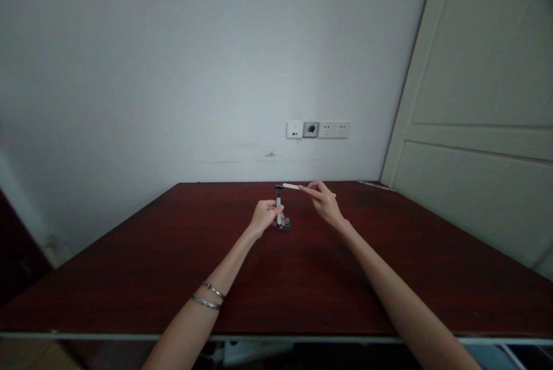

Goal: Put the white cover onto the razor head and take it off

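Above the dark red table, my left hand (262, 216) is closed around an upright, slim grey-and-black stick-like tool (279, 213), its thumb across the front. A small dark head tops this tool. My right hand (325, 203) pinches a thin white stick (291, 187), held nearly level and pointing left. The white stick's left end meets or almost meets the dark head; whether they touch I cannot tell. At the lower end of the upright tool shows a small flat dark-and-green piece (286, 223), and I cannot make out whether it is joined to it.
The dark red table (164, 260) runs back to a pale wall with socket plates (333, 129). A cream panelled door (484, 105) stands along the right side. Below the table's front edge, some white and dark items (254, 352) are partly visible.
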A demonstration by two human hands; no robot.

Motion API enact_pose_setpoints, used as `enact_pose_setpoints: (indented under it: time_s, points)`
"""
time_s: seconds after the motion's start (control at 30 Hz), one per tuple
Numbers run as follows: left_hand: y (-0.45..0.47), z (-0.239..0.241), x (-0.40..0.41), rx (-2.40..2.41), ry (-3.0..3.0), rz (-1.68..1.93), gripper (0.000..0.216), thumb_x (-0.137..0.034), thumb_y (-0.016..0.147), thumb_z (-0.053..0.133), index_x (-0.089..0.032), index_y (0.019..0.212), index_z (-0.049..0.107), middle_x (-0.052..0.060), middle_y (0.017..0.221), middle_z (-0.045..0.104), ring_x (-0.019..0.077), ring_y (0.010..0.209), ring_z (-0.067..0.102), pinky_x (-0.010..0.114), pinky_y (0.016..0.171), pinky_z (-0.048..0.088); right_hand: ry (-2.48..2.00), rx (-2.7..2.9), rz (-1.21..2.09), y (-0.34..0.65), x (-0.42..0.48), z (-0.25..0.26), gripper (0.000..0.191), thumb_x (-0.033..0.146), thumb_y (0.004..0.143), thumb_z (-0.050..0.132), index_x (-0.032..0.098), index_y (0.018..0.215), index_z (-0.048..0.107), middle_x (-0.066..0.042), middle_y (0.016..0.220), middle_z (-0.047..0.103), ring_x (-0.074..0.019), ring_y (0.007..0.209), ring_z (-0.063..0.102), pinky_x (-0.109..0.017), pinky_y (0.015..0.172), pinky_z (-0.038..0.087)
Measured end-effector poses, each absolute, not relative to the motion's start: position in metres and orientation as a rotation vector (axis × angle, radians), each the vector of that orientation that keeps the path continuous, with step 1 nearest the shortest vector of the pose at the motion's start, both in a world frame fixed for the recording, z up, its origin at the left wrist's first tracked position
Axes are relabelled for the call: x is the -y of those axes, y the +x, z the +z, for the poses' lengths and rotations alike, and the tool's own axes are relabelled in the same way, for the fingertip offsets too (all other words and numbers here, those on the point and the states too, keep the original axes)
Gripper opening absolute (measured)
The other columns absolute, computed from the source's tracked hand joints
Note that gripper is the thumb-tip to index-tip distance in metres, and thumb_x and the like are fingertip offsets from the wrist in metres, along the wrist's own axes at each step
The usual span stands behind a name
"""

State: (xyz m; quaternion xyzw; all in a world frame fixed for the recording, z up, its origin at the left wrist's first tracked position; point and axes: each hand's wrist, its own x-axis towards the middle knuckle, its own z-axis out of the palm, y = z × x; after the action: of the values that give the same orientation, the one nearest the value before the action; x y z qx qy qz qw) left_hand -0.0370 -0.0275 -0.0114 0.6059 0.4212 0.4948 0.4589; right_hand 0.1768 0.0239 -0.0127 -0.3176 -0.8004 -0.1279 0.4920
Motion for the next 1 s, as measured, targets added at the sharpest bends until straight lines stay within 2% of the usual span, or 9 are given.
enact_pose_setpoints:
  time_s: [0.27,0.47,1.0]
  points:
    - [-0.029,-0.015,0.03,-1.025,1.454,1.18,0.015,-0.023,0.076,0.056,-0.011,0.067,0.054,0.002,0.055,0.059,0.0124,0.041,0.057,0.024,0.04,0.047,-0.733,1.934,-0.275,0.171,-0.023,-0.015,0.047,0.007,0.084,0.04,0.033,0.119,0.057,-0.005,0.095,0.053,-0.0156,0.085,0.052,-0.029,0.077,0.045]
    - [-0.031,-0.014,0.029,-1.014,1.436,1.32,0.019,-0.027,0.075,0.058,-0.012,0.064,0.053,0.001,0.055,0.059,0.0124,0.042,0.057,0.023,0.041,0.046,-0.743,1.919,-0.275,0.178,-0.026,-0.016,0.048,0.005,0.082,0.041,0.032,0.117,0.06,-0.005,0.091,0.052,-0.0152,0.083,0.052,-0.028,0.073,0.045]
    - [-0.03,-0.017,0.029,-1.025,1.503,1.25,0.02,-0.031,0.074,0.06,-0.012,0.069,0.054,0.003,0.057,0.061,0.0138,0.043,0.059,0.023,0.04,0.046,-0.732,1.882,-0.26,0.172,-0.02,-0.014,0.046,0.008,0.085,0.041,0.034,0.119,0.058,-0.005,0.094,0.053,-0.016,0.085,0.052,-0.03,0.076,0.045]
